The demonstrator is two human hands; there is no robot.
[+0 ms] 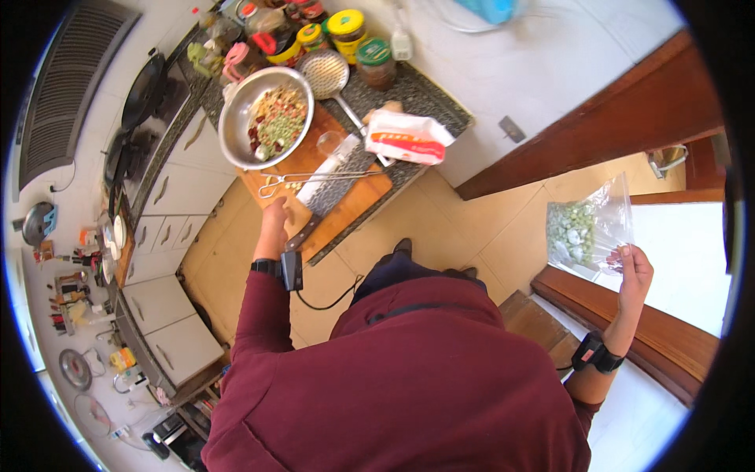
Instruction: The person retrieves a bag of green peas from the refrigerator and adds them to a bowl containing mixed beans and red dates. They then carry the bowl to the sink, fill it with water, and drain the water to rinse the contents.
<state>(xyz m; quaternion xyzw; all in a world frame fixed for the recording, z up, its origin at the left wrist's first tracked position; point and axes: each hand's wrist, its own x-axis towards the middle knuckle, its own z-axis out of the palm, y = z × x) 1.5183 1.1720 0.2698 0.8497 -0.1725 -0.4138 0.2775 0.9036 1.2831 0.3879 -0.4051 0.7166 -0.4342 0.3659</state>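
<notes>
My right hand (636, 268), raised out to the side, pinches a clear plastic bag (603, 219) by its edge. Pale green pieces (572, 227) fill part of the bag. My left hand (273, 227) is at the near edge of a wooden cutting board (368, 197), beside the handle of a cleaver (302, 231); its fingertips are partly hidden. The cleaver's wide blade lies on the board, with metal tongs (321, 176) across it. A steel bowl (234, 133) at the board's far left holds mixed chopped food (280, 121), green, red and yellowish.
A perforated skimmer (323, 74) and a red-and-white packet (407, 138) lie on the granite counter (433, 100). Several jars (376, 59) line the wall. A wok (144, 88) stands by the stove at left. A wooden door frame (596, 112) rises at right.
</notes>
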